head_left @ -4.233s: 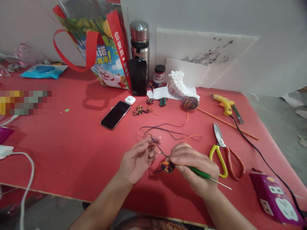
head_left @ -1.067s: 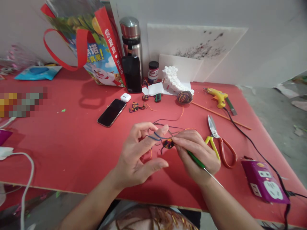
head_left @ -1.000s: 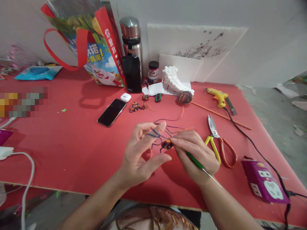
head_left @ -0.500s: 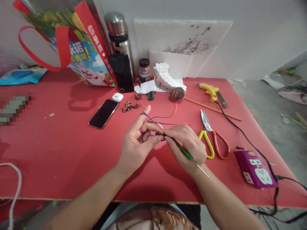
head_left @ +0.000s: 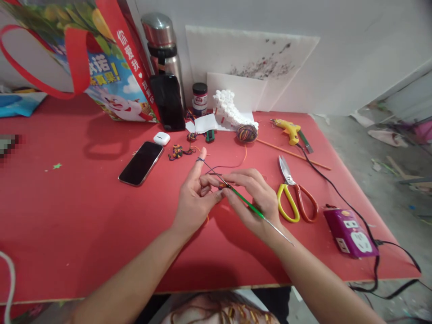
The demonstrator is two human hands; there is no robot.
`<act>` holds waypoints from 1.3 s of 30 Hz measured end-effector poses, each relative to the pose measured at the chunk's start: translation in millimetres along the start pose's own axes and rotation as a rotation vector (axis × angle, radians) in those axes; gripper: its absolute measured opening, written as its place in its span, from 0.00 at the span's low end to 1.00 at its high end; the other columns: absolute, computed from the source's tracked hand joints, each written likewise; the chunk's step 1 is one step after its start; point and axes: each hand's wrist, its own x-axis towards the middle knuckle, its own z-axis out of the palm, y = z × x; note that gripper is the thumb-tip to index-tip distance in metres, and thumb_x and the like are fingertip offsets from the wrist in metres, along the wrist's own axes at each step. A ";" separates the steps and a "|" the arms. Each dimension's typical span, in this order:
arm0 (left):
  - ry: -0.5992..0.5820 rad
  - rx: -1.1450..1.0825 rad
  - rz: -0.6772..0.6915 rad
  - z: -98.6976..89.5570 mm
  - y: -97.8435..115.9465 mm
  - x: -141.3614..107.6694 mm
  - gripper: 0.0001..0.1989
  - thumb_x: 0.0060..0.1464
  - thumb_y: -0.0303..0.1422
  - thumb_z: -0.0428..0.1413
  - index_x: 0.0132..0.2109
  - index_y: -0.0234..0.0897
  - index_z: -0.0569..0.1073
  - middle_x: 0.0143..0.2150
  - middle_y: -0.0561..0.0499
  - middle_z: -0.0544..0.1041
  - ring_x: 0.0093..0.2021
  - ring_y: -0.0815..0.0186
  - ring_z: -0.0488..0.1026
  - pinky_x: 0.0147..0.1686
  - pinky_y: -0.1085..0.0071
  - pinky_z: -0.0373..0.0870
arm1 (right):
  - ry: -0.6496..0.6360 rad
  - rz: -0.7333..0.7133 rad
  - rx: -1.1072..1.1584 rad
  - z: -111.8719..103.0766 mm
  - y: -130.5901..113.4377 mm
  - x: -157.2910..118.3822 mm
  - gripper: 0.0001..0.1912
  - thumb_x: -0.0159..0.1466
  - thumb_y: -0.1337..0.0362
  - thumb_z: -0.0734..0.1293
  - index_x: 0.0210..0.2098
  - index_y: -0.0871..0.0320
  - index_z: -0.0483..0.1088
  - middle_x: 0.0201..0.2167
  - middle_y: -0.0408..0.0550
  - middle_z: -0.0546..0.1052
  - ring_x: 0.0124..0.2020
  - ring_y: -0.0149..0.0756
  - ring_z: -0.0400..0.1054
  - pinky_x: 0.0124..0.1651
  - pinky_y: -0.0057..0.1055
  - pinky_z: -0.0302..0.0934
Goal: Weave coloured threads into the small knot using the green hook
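My left hand (head_left: 193, 198) pinches a small multicoloured crochet piece (head_left: 222, 185), mostly hidden by the fingers. Dark yarn loops over its raised finger and runs down to the piece. In my right hand (head_left: 258, 195) is a crochet hook (head_left: 249, 205) with a green grip, its metal tail pointing back toward the wrist. The hook's tip meets the piece between both hands, though the stitch itself is too small to make out. Beyond them lies a ball of variegated yarn (head_left: 247, 133), from which an orange and purple strand trails toward the hands.
Scissors (head_left: 290, 191) lie right of my right hand, near a purple power adapter (head_left: 351, 231) and a yellow glue gun (head_left: 286, 130). A phone (head_left: 141, 163), an earbud case (head_left: 161, 138) and a crocheted scrap (head_left: 177, 152) are at left. A steel flask (head_left: 165, 54) stands behind.
The view has shifted slightly, so the table's things sit a little further left. My right hand's fingers have straightened over the hook, and the hook's tip has drawn down closer to the piece.
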 end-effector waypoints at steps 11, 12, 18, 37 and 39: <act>0.023 -0.033 -0.056 -11.7 -5.0 0.8 0.61 0.45 0.30 0.77 0.81 0.48 0.56 0.35 0.56 0.83 0.29 0.72 0.72 0.29 0.76 0.68 | 0.041 0.068 0.086 17.1 12.1 -19.1 0.22 0.71 0.67 0.70 0.63 0.52 0.72 0.45 0.50 0.81 0.43 0.40 0.76 0.47 0.39 0.74; 0.033 -0.034 -0.058 -11.3 -4.4 0.2 0.61 0.45 0.30 0.77 0.81 0.48 0.55 0.35 0.56 0.83 0.29 0.72 0.72 0.30 0.75 0.68 | 0.056 0.061 0.085 16.6 13.2 -19.8 0.20 0.71 0.68 0.69 0.62 0.52 0.73 0.44 0.50 0.81 0.43 0.40 0.76 0.47 0.40 0.74; 0.085 -0.050 -0.097 -7.5 -3.3 -4.1 0.57 0.48 0.31 0.76 0.79 0.50 0.59 0.35 0.57 0.83 0.31 0.72 0.75 0.34 0.75 0.72 | 0.057 0.007 0.052 13.4 15.5 -21.3 0.19 0.71 0.74 0.68 0.57 0.52 0.78 0.47 0.52 0.83 0.47 0.41 0.79 0.49 0.38 0.76; 0.076 -0.267 -0.094 -4.3 29.8 -6.8 0.63 0.48 0.25 0.75 0.82 0.50 0.50 0.31 0.59 0.83 0.27 0.71 0.77 0.31 0.76 0.75 | -0.355 0.724 0.816 36.8 2.9 -31.5 0.16 0.71 0.51 0.72 0.50 0.57 0.76 0.25 0.38 0.73 0.21 0.30 0.69 0.26 0.28 0.69; 0.073 -0.254 -0.063 -4.7 32.7 -5.6 0.61 0.46 0.25 0.76 0.81 0.47 0.55 0.30 0.58 0.83 0.30 0.70 0.80 0.32 0.78 0.74 | -0.360 0.627 0.624 32.7 2.5 -28.8 0.15 0.74 0.53 0.69 0.40 0.58 0.76 0.24 0.40 0.73 0.22 0.29 0.66 0.27 0.27 0.65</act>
